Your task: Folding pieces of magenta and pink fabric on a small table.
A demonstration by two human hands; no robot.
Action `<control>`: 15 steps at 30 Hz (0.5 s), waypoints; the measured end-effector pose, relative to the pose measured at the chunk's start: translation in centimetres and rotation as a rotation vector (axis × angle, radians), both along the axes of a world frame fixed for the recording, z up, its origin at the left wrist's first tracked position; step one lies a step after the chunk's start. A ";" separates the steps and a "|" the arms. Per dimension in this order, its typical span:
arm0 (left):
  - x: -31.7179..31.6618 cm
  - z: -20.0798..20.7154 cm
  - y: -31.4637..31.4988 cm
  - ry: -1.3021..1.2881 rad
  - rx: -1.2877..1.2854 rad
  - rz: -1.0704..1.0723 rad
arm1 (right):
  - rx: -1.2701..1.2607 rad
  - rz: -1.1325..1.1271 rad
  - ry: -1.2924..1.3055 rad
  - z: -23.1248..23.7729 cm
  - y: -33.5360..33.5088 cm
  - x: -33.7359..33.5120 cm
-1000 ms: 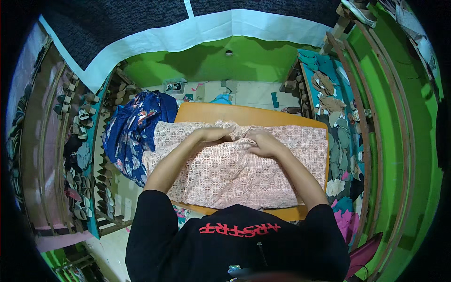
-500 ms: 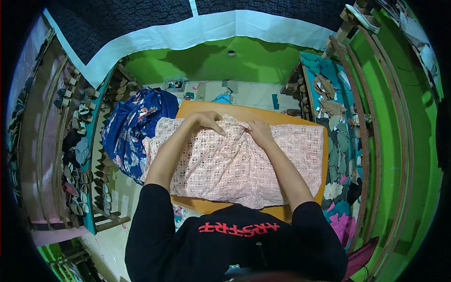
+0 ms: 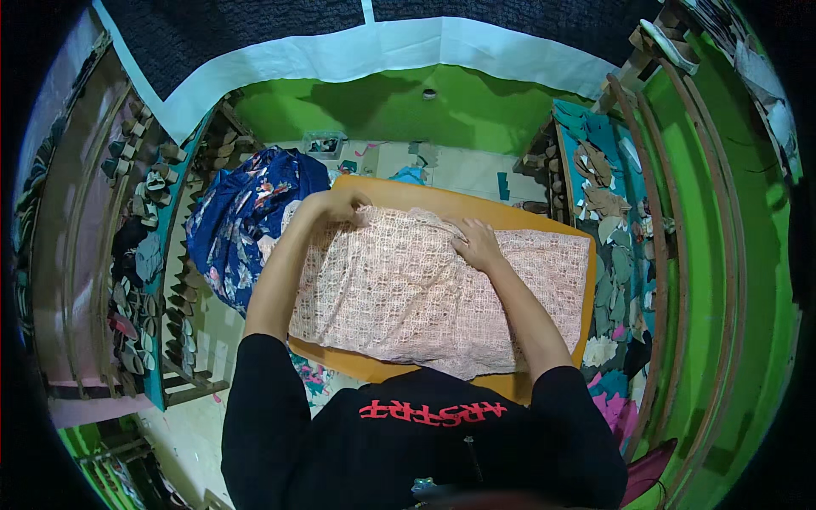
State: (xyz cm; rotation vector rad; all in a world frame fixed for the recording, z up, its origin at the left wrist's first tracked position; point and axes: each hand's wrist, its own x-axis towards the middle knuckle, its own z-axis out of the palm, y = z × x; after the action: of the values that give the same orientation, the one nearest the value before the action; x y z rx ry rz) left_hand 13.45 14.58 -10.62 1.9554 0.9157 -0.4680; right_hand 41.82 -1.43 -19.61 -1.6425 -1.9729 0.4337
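Note:
A pale pink cloth [image 3: 391,293] with a woven lattice pattern lies spread over an orange-yellow tabletop [image 3: 399,190] in front of me, its surface lightly creased. At its far left edge, my left hand [image 3: 338,206] has bent fingers closed on the border; the fingertips are partly hidden. My right hand [image 3: 479,245] rests on the cloth's far side, right of the middle, with fingers apart and thumb stretched out. Between the hands the far edge is a little rumpled. A bunched blue floral cloth [image 3: 246,225] touches the table's left end, close to my left forearm.
Wooden racks holding several shoe forms [image 3: 183,323] stand to the left. On the right, a teal shelf [image 3: 578,140] carries fabric or leather scraps [image 3: 616,255], near long wooden rails [image 3: 659,280]. A clear plastic box [image 3: 324,146] and scraps lie on the floor beyond the table.
My left hand has moved left along the far edge, drawing the cloth that way and flattening the gathered middle. The right hand has loosened from the pinched fold and spread its fingers.

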 end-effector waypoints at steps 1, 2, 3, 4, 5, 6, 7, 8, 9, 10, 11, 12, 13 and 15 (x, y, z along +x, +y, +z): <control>-0.1 -0.4 0.4 -0.086 0.036 0.021 | -0.135 0.009 -0.008 0.3 -0.1 0.0; -0.3 -0.9 0.8 -0.172 0.073 0.041 | -0.135 0.009 -0.008 -0.2 -0.1 0.0; 0.3 -1.2 1.0 -0.282 0.126 0.048 | -0.056 0.034 -0.029 -0.8 -0.1 0.3; 0.9 -1.6 0.9 -0.287 0.125 0.041 | 0.024 0.060 -0.050 -1.3 -0.2 0.6; 1.6 -2.2 0.5 -0.245 0.359 0.061 | 0.024 0.053 -0.054 -1.8 -0.3 1.0; 2.4 -2.0 -0.6 -0.200 0.587 0.082 | 0.015 0.048 -0.094 -2.1 -0.6 1.1; 2.1 -3.8 -1.1 -0.188 0.793 0.130 | 0.017 0.061 -0.127 -2.1 -0.5 0.4; 2.0 -5.6 -1.6 -0.092 0.860 0.156 | 0.021 0.074 -0.122 -2.0 -0.3 -0.2; 2.8 -6.6 -2.7 -0.048 0.990 0.197 | 0.021 0.035 -0.100 -2.3 -0.1 -0.2; 3.9 -6.8 -4.0 -0.004 1.123 0.237 | 0.024 -0.004 -0.077 -2.4 0.1 -0.2; 5.1 -6.9 -5.0 -0.161 1.072 0.329 | 0.025 -0.010 -0.077 -2.4 0.4 0.0; 6.2 -6.4 -6.1 -0.311 1.016 0.422 | 0.000 -0.016 -0.055 -2.2 0.9 0.0; 7.3 -5.8 -7.3 -0.360 0.904 0.333 | -0.028 -0.029 -0.037 -2.1 1.0 0.1; 9.1 -5.5 -9.4 -0.401 0.797 0.247 | 0.011 -0.069 -0.037 -2.4 1.0 0.0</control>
State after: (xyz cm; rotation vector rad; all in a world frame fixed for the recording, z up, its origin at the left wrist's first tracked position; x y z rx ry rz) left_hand 22.51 5.20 -16.17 2.4494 1.1541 0.5037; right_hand 41.86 -0.39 -21.96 -1.7176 -1.9351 0.3676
